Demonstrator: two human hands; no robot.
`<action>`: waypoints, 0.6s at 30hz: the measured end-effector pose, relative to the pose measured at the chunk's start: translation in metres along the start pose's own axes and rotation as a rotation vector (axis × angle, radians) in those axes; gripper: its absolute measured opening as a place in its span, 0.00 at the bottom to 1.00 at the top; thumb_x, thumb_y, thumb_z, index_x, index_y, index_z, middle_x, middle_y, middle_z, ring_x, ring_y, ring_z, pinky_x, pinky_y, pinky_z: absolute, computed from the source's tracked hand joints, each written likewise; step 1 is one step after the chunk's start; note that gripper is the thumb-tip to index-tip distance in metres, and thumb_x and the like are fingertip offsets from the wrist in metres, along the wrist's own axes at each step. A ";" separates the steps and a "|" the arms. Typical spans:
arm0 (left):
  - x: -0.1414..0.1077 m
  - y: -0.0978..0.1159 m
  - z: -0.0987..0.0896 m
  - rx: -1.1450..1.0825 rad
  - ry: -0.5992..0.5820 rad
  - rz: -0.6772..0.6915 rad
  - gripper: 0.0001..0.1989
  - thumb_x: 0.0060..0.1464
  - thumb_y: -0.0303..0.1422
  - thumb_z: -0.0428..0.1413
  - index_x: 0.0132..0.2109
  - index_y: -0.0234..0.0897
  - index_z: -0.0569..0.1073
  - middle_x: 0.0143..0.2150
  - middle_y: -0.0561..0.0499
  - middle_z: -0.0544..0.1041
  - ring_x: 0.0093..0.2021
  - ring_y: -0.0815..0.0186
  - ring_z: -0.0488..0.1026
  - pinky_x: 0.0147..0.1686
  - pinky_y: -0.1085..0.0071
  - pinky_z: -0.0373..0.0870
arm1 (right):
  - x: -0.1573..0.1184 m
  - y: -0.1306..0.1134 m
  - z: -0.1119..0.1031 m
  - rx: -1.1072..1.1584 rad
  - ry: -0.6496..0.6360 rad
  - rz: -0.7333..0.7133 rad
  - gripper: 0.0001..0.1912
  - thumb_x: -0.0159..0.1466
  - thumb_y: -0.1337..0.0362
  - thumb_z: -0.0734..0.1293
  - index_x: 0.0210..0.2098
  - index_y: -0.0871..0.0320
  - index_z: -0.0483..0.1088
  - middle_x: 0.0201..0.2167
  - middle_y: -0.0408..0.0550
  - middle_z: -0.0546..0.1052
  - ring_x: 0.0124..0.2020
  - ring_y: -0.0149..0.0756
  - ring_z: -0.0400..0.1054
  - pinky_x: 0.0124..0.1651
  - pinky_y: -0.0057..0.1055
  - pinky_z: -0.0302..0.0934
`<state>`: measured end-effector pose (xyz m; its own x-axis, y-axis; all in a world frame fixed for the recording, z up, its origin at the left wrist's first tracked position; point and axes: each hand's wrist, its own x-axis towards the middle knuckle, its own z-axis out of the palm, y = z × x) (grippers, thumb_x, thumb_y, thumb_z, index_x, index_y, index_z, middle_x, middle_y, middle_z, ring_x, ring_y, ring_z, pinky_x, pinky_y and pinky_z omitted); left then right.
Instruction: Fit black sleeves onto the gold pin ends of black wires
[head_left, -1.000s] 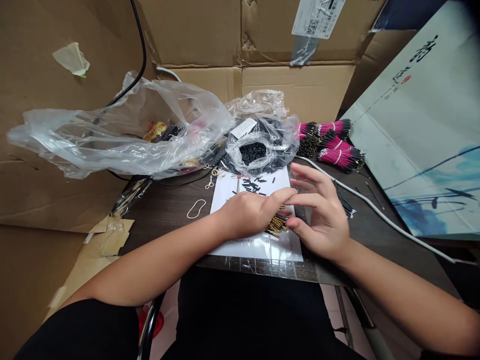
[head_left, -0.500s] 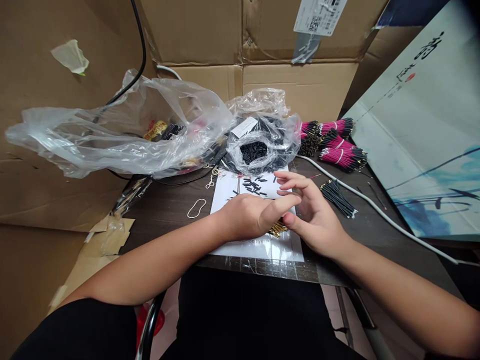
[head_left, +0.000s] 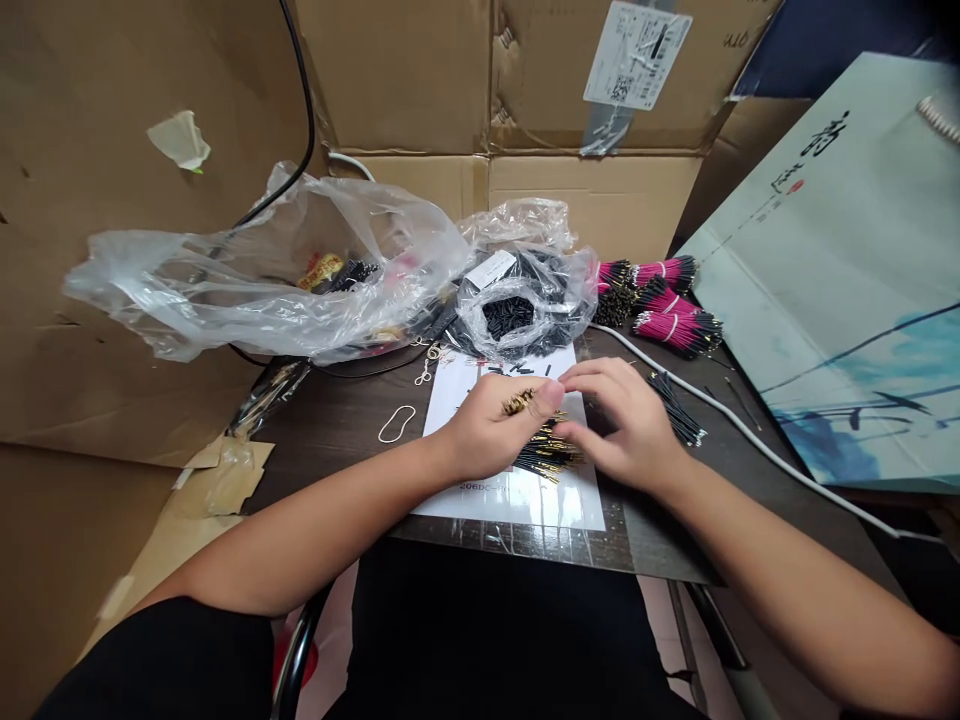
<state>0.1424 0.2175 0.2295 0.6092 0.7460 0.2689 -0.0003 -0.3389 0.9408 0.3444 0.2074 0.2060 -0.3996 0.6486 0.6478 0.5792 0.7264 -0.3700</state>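
Note:
My left hand (head_left: 491, 425) is closed around a bundle of thin wires with gold terminal ends (head_left: 517, 402), which stick out above the fist beside the thumb. My right hand (head_left: 626, 425) faces it with curved fingers. Its thumb and fingers are apart, and its fingertips reach the left thumb; anything small between them is hidden. Under both hands, more black wires with gold tips (head_left: 549, 462) lie on a white sheet (head_left: 442, 505). Short black sleeves (head_left: 517, 369) are scattered farther up the sheet, partly covered by my hands.
An open plastic bag of black sleeves (head_left: 508, 315) stands behind the sheet. Pink wire bundles (head_left: 679, 325) and a black wire bundle (head_left: 679, 410) lie right, near a white cable (head_left: 750, 415). A rubber band (head_left: 396, 424) and a large clear bag (head_left: 180, 290) are left.
My left hand has turned so that the gold ends show above its fist. My right hand's fingers have lowered slightly toward the left thumb. The camera view has shifted a little.

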 end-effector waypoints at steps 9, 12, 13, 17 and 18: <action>0.002 -0.008 0.024 -0.947 -0.120 -0.415 0.25 0.57 0.49 0.54 0.24 0.35 0.57 0.15 0.60 0.56 0.13 0.77 0.54 0.12 0.78 0.57 | -0.004 -0.023 0.010 -0.271 0.132 -0.407 0.33 0.52 0.51 0.74 0.54 0.49 0.64 0.65 0.51 0.58 0.60 0.45 0.60 0.60 0.51 0.63; 0.001 -0.008 0.027 -0.935 -0.132 -0.438 0.24 0.56 0.47 0.55 0.23 0.35 0.58 0.14 0.60 0.56 0.13 0.76 0.56 0.13 0.77 0.60 | -0.005 -0.019 0.008 -0.288 0.156 -0.417 0.30 0.55 0.51 0.71 0.55 0.51 0.65 0.63 0.53 0.62 0.59 0.46 0.61 0.60 0.52 0.63; 0.001 -0.008 0.028 -0.924 -0.138 -0.435 0.23 0.55 0.46 0.56 0.23 0.35 0.58 0.14 0.59 0.57 0.13 0.75 0.56 0.13 0.76 0.61 | -0.006 -0.018 0.008 -0.286 0.164 -0.418 0.28 0.57 0.51 0.70 0.55 0.51 0.65 0.63 0.53 0.63 0.59 0.46 0.62 0.60 0.53 0.63; -0.001 -0.006 0.025 -0.876 -0.182 -0.414 0.24 0.57 0.46 0.54 0.22 0.33 0.61 0.15 0.56 0.61 0.16 0.71 0.64 0.16 0.74 0.63 | -0.008 -0.016 0.007 -0.247 0.195 -0.418 0.28 0.59 0.48 0.67 0.56 0.50 0.62 0.61 0.53 0.65 0.58 0.45 0.63 0.58 0.54 0.63; -0.001 -0.006 0.024 -0.871 -0.198 -0.422 0.25 0.58 0.48 0.52 0.22 0.33 0.61 0.15 0.55 0.62 0.18 0.69 0.67 0.16 0.75 0.61 | -0.007 -0.015 0.007 -0.233 0.208 -0.414 0.30 0.59 0.47 0.67 0.57 0.51 0.61 0.61 0.53 0.65 0.58 0.45 0.63 0.58 0.55 0.63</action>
<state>0.1610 0.2053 0.2188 0.8155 0.5720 -0.0882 -0.2876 0.5327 0.7960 0.3333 0.1932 0.2023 -0.4930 0.2412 0.8359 0.5547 0.8274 0.0884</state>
